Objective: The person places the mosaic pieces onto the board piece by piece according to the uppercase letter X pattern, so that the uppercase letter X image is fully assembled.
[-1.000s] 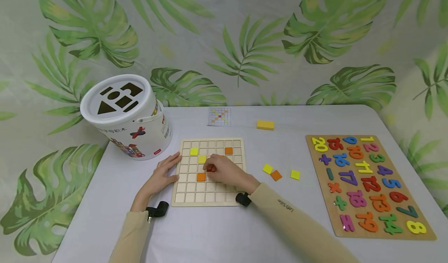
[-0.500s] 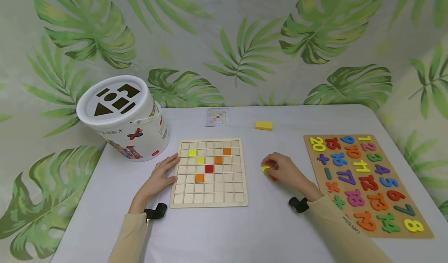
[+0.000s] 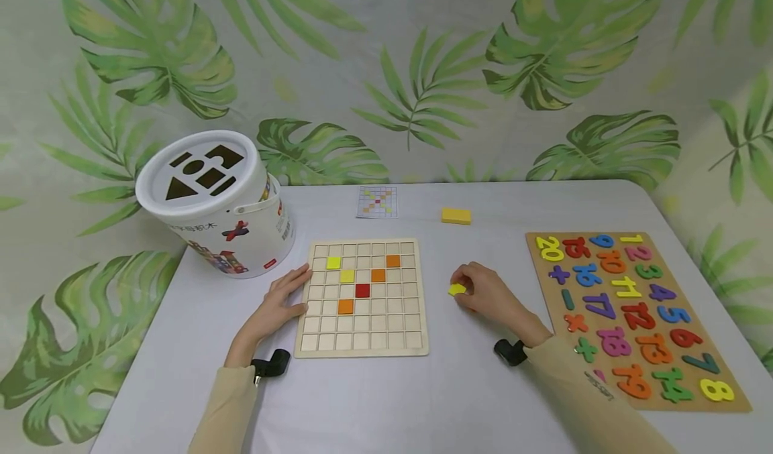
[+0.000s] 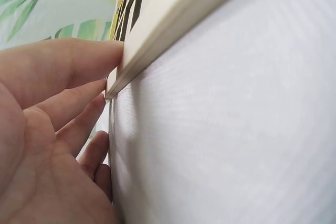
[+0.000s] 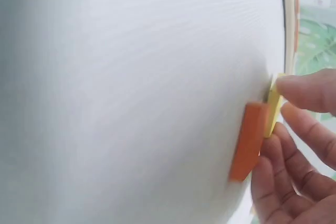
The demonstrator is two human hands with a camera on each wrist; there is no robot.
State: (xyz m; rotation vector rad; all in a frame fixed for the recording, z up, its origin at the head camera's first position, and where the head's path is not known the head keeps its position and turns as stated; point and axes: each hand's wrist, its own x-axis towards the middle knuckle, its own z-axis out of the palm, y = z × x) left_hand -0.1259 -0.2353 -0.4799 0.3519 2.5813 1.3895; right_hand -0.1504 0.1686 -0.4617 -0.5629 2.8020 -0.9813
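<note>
At the left edge of the wooden grid board (image 3: 380,333), my left hand (image 3: 274,310) rests with thumb and fingertips touching the rim (image 4: 157,38). The board's squares hold yellow tiles (image 3: 347,276), orange tiles (image 3: 378,275) and one red tile (image 3: 362,291). Right of the board, my right hand (image 3: 486,293) pinches a yellow square tile (image 3: 456,290) between thumb and fingers. In the right wrist view an orange tile (image 5: 248,142) lies right beside that yellow tile (image 5: 273,108), near my fingertips. My hand mostly hides the orange tile from the head view.
A small pattern card (image 3: 377,202) and a yellow block (image 3: 455,216) lie behind the board. A white lidded bucket (image 3: 235,229) stands at back left. On the right lies a number puzzle board (image 3: 558,320) with coloured digits and signs.
My right hand has left the red tile in the board and moved right to the loose tiles. It now pinches a yellow tile there. My left hand stays at the board's edge.
</note>
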